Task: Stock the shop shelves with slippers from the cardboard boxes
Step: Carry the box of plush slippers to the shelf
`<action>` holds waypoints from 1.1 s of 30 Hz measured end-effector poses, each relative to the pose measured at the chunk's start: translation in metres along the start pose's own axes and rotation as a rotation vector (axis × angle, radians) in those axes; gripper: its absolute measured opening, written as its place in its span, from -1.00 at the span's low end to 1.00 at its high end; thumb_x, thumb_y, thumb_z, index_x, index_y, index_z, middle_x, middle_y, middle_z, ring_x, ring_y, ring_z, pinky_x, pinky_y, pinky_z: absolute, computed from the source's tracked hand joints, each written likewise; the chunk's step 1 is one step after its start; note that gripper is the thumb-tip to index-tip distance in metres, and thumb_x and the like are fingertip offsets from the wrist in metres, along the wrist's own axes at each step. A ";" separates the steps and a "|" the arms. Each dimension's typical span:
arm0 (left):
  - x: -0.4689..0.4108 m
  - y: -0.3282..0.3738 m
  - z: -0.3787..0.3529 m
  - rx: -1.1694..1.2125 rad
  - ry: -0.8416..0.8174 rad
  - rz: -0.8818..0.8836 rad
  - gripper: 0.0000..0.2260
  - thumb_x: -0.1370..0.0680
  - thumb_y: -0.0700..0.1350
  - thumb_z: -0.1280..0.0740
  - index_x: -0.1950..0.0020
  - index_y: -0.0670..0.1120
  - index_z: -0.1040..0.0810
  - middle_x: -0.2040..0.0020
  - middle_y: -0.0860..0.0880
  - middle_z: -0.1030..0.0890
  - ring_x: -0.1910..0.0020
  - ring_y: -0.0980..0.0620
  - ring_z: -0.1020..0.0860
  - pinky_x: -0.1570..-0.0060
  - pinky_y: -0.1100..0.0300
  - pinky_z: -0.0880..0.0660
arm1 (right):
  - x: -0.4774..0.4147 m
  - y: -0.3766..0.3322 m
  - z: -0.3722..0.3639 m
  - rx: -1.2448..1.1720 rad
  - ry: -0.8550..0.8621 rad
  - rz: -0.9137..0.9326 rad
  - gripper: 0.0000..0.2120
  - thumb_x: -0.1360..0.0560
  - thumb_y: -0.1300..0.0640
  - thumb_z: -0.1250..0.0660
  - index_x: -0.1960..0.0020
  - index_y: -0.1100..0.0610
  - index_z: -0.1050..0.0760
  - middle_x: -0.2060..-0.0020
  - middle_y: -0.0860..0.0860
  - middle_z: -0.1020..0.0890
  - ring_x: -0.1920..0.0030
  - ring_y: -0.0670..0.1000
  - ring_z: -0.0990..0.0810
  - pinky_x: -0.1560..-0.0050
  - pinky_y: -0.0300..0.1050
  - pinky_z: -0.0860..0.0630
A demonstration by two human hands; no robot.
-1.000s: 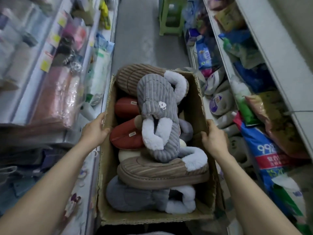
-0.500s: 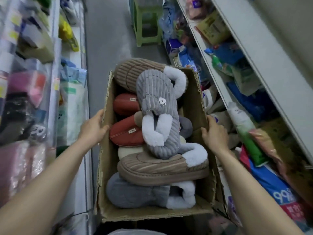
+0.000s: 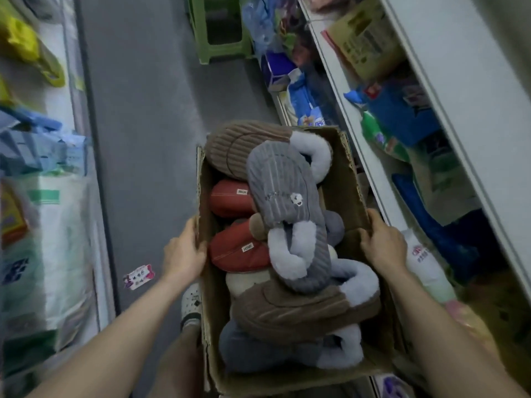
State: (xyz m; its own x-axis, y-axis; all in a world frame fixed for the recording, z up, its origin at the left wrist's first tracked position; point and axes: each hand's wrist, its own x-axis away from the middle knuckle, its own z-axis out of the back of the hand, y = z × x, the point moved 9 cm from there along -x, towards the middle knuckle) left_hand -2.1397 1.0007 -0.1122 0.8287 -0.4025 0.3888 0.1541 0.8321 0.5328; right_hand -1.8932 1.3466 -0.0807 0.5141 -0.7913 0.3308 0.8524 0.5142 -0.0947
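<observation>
I hold an open cardboard box (image 3: 349, 179) in front of me, above the aisle floor. My left hand (image 3: 184, 251) grips its left wall and my right hand (image 3: 383, 242) grips its right wall. The box is piled with several fluffy slippers: a grey ribbed one with white fleece trim (image 3: 283, 202) on top, two red ones (image 3: 238, 252) at the left, a brown one (image 3: 238, 145) at the far end, another brown one (image 3: 298, 311) nearer me and a grey one (image 3: 258, 350) at the near end.
Shelves with packaged goods line both sides: a white shelf edge (image 3: 448, 116) at the right, bagged goods (image 3: 43, 225) at the left. A grey floor aisle (image 3: 138, 110) runs ahead to a green plastic stool (image 3: 218, 27). My white shoe (image 3: 192, 305) shows below the box.
The view has swung right and the box has shifted towards the right shelves. More aisle floor shows at the left. Both hands keep their grip on the box walls.
</observation>
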 end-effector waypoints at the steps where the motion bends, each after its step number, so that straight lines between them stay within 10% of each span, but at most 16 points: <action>1: -0.011 0.001 -0.011 0.005 -0.007 -0.008 -0.48 -0.52 -0.16 -0.32 -0.45 0.04 -0.28 -0.06 -0.17 -0.66 -0.01 -0.29 -0.59 0.03 -0.08 -0.52 | -0.012 0.002 -0.006 0.003 0.001 -0.009 -0.52 -0.55 0.14 -0.28 -0.44 0.06 -0.28 0.00 0.27 -0.63 -0.01 0.30 -0.58 0.03 0.09 -0.47; 33: -0.062 0.020 -0.081 -0.094 -0.187 0.025 -0.53 -0.51 -0.12 -0.35 -0.38 -0.02 -0.29 -0.05 -0.17 -0.64 0.02 -0.27 -0.60 0.04 -0.04 -0.49 | -0.080 0.038 -0.050 -0.197 -0.229 -0.140 -0.54 -0.59 0.12 -0.21 -0.47 -0.06 -0.28 -0.25 0.19 -0.56 -0.21 0.26 -0.51 -0.23 0.14 -0.47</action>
State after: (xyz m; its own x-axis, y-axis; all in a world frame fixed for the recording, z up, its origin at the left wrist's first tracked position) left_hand -2.1441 1.0731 -0.1865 0.7198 -0.4375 0.5390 0.1915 0.8714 0.4516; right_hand -1.8973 1.4133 -0.1581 0.3750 -0.7434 0.5539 0.9268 0.3143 -0.2056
